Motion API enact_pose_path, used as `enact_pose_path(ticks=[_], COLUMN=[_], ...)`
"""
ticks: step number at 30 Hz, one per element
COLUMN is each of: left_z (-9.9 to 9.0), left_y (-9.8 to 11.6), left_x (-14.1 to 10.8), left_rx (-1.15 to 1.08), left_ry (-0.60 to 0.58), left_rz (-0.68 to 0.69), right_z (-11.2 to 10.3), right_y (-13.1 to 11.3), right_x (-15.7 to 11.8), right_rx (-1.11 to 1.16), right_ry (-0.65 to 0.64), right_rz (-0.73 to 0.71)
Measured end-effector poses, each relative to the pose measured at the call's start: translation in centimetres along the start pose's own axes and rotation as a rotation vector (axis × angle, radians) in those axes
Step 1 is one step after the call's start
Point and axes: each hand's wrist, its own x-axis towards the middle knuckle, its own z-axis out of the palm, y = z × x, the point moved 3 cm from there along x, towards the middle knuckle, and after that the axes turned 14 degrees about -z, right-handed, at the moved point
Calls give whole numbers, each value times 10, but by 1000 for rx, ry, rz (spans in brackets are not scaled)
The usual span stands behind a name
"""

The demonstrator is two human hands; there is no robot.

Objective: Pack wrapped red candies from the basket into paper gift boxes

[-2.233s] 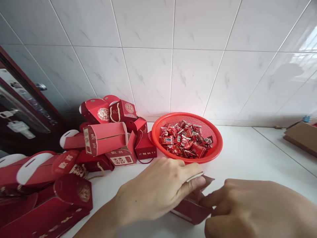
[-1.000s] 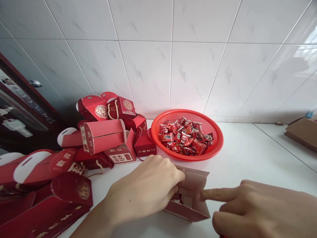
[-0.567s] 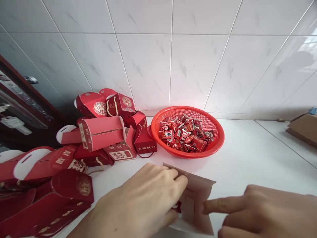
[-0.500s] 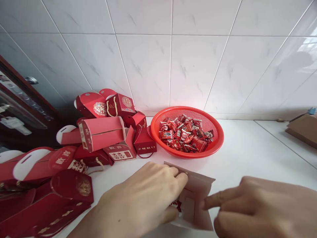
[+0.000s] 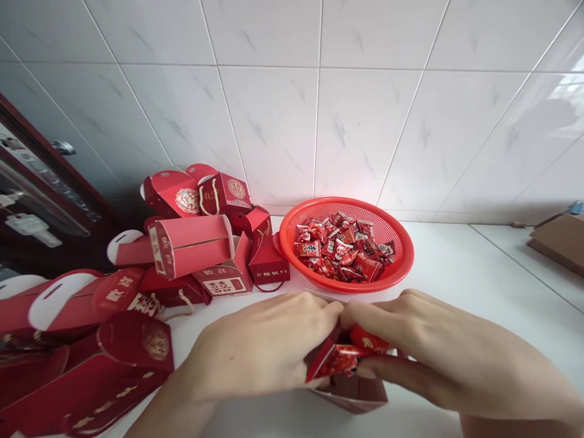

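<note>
An open paper box [image 5: 353, 395] is at the front centre, largely covered by my hands. My left hand [image 5: 269, 340] is closed at its left side, over the far edge, beside a red candy packet [image 5: 337, 360]; its fingertips are partly hidden. From the right, my right hand [image 5: 406, 350] reaches over the box, thumb and fingers closed on red packets [image 5: 367, 339] at the opening. Behind both hands stands a red mesh basket [image 5: 400, 267] holding several red wrapped candies [image 5: 344, 248].
Several red gift boxes [image 5: 191, 246] with rope handles are piled on the left, some with flaps up. A brown cardboard piece [image 5: 559, 240] lies at the far right. The white tiled wall [image 5: 365, 121] rises behind the counter, and a dark cabinet with keys [image 5: 31, 226] is at far left.
My right hand has moved left, from beside the box to over its opening. Red packets now show between my hands. The view has shifted slightly.
</note>
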Motion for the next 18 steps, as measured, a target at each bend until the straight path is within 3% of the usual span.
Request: enact_pose_path(ticks=[9, 14, 18], left_z=[-16, -14, -14], left_y=[-4, -2, -3], left_x=[7, 9, 8], left_rx=[16, 15, 17], left_ry=[-83, -59, -56], left_rz=[60, -11, -28], right_z=[3, 14, 15], right_y=[8, 8, 9], right_x=[-1, 6, 9], right_rx=[-242, -400, -378], right_ry=[23, 34, 8], right_rz=[135, 216, 225])
